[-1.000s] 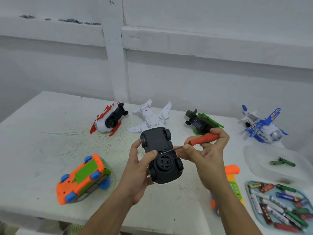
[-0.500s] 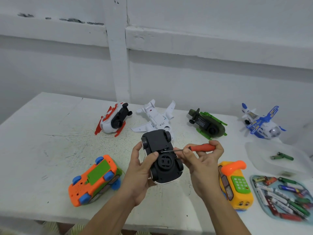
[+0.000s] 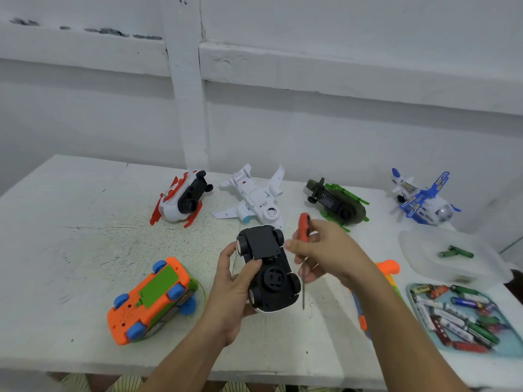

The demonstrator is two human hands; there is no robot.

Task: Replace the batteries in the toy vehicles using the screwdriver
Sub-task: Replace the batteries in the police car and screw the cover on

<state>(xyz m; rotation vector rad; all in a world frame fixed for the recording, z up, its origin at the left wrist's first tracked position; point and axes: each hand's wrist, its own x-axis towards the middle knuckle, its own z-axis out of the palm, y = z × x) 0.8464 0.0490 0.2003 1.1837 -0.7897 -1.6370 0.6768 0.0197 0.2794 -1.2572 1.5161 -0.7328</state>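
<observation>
The black toy car (image 3: 267,267) is held a little above the desk (image 3: 85,236), turned upside down, so I see its dark underside and its wheels. The left hand (image 3: 229,290) holds it from the left side: the fingers are curled around the body from below and the thumb lies on the underside.

Just beside the car, on its right, is the screwdriver (image 3: 304,229). It stands nearly upright, with the orange handle up and the thin metal shaft pointing down along the car's side. I see a narrow gap between the shaft and the car. The right hand (image 3: 325,253) grips the screwdriver, with its fingers closed around the lower part of the handle. This hand is blurred, so I cannot tell if its fingertip touches the car.

Two containers stand at the right side of the desk. The clear plastic box (image 3: 418,250) has two green batteries (image 3: 455,253) lying in it. Nearer to me, the blue tray (image 3: 506,343) is full of mixed batteries (image 3: 458,321) in white, green, red and blue.

An orange toy car (image 3: 152,301) lies upside down at the left. Along the wall are a red and white toy (image 3: 181,199), a white plane (image 3: 254,199), a green vehicle (image 3: 339,205) and a blue and white plane (image 3: 421,199).
</observation>
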